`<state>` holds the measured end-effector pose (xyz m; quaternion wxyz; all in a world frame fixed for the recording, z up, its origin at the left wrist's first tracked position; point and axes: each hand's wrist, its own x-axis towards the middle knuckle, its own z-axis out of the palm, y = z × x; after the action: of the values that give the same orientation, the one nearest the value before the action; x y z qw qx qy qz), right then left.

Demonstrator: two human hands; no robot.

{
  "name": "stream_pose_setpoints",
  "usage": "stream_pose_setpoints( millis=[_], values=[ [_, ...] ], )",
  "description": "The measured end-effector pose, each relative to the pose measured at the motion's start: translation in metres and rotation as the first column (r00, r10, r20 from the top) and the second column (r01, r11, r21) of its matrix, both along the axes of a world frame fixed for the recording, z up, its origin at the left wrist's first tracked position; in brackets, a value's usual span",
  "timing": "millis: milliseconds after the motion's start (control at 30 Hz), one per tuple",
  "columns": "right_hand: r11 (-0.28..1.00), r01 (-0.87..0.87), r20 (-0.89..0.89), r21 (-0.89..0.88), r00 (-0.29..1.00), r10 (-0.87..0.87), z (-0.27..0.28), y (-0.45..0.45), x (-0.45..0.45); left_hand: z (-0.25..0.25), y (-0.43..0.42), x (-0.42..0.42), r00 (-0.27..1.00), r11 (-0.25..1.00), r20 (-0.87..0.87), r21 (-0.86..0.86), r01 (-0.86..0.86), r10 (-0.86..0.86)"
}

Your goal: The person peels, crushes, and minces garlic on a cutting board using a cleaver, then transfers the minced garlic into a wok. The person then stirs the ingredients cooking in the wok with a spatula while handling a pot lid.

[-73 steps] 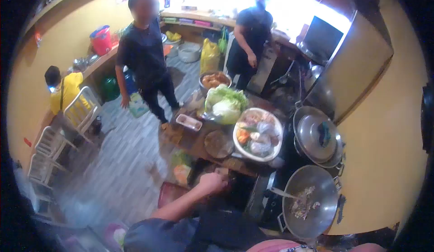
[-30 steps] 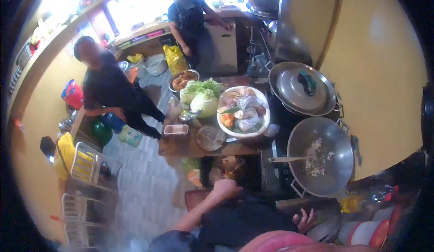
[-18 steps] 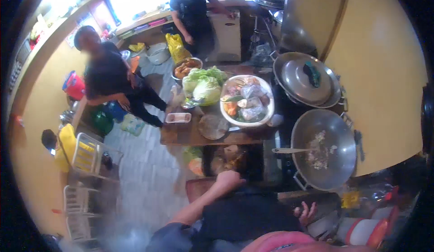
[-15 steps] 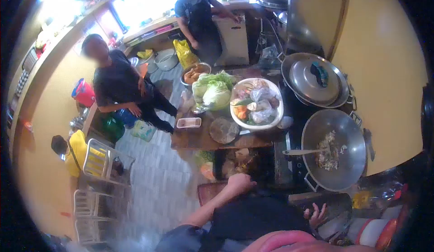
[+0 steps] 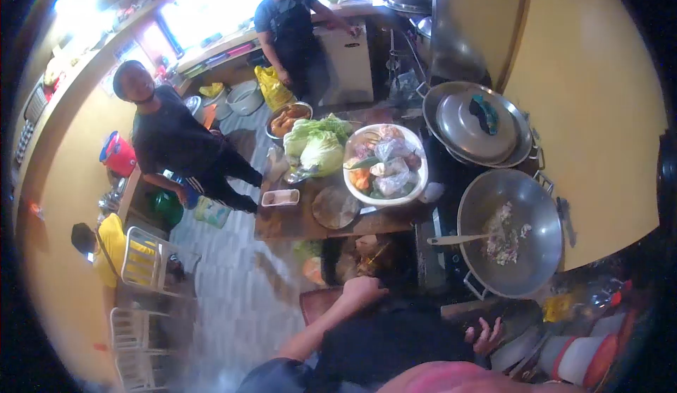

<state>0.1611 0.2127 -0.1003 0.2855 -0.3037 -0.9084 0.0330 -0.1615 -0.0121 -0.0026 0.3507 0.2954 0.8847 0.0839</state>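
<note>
Smooth, shiny metal wok [image 5: 532, 267] and brown wooden tabletop [image 5: 289, 228]

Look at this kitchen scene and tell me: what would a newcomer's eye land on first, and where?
Probably the wide metal pan right of centre, with chopped food inside and a pale handle jutting over its left rim. Next come the green cabbage and the white tub of bags, side by side on the wooden table. Low in the view, the left hand is in front of the table and the open right hand below the pan.
</note>
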Motion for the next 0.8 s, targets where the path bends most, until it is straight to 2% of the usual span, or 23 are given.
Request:
stream_pose_setpoints(
  millis=[133, 200, 333, 400, 433, 500, 533, 600, 633, 700, 767, 800],
  values=[
    [0.999, -0.026, 0.115, 0.038, 0.993, 0.022, 0.015, -0.003, 0.004, -0.003, -0.001, 0.004, 0.999, 1.0, -0.039, -0.012, -0.002, 0.002],
    [0.973, 0.133, 0.228, -0.191, 0.97, -0.088, 0.038, -0.015, -0.006, 0.001, -0.002, 0.004, 0.992, 0.999, -0.124, 0.046, 0.023, -0.017],
    [0.986, 0.087, 0.129, -0.14, 0.989, -0.069, 0.036, -0.018, -0.009, -0.006, -0.005, 0.003, 0.994, 0.999, -0.112, 0.036, 0.017, -0.013],
    [0.952, 0.133, 0.153, -0.275, 0.984, -0.093, 0.052, -0.023, -0.014, -0.012, -0.006, 0.005, 0.982, 0.995, -0.189, 0.09, 0.036, -0.018],
    [0.951, 0.139, 0.163, -0.278, 0.982, -0.096, 0.051, -0.023, -0.009, -0.014, -0.007, 0.007, 0.984, 0.996, -0.179, 0.087, 0.038, -0.022],
    [0.98, 0.13, 0.266, -0.148, 0.96, -0.087, 0.042, -0.013, -0.009, -0.007, -0.002, 0.002, 0.983, 0.994, -0.185, 0.104, 0.036, -0.016],
    [0.981, 0.128, 0.265, -0.144, 0.96, -0.086, 0.037, -0.009, -0.007, 0.0, 0.001, -0.001, 0.982, 0.993, -0.186, 0.109, 0.034, -0.013],
    [0.996, 0.054, 0.24, -0.068, 0.97, -0.036, 0.029, -0.003, 0.0, 0.022, 0.008, -0.005, 0.965, 0.992, -0.233, 0.071, -0.105, 0.119],
    [0.996, 0.053, 0.239, -0.067, 0.97, -0.035, 0.024, -0.002, 0.0, 0.031, 0.012, -0.009, 0.965, 0.992, -0.234, 0.073, -0.105, 0.12],
    [0.997, 0.051, 0.11, -0.065, 0.993, -0.044, 0.017, -0.005, -0.003, 0.052, 0.017, -0.022, 0.88, 0.89, -0.326, 0.411, -0.198, 0.346],
    [0.99, 0.091, 0.13, -0.104, 0.989, -0.077, 0.016, -0.009, -0.005, 0.071, 0.032, -0.029, 0.77, 0.813, -0.565, 0.572, 0.108, 0.295],
    [0.983, 0.128, 0.152, -0.133, 0.982, -0.108, 0.017, -0.01, -0.007, 0.079, 0.043, -0.029, 0.769, 0.814, -0.567, 0.57, 0.108, 0.294]
  ],
)
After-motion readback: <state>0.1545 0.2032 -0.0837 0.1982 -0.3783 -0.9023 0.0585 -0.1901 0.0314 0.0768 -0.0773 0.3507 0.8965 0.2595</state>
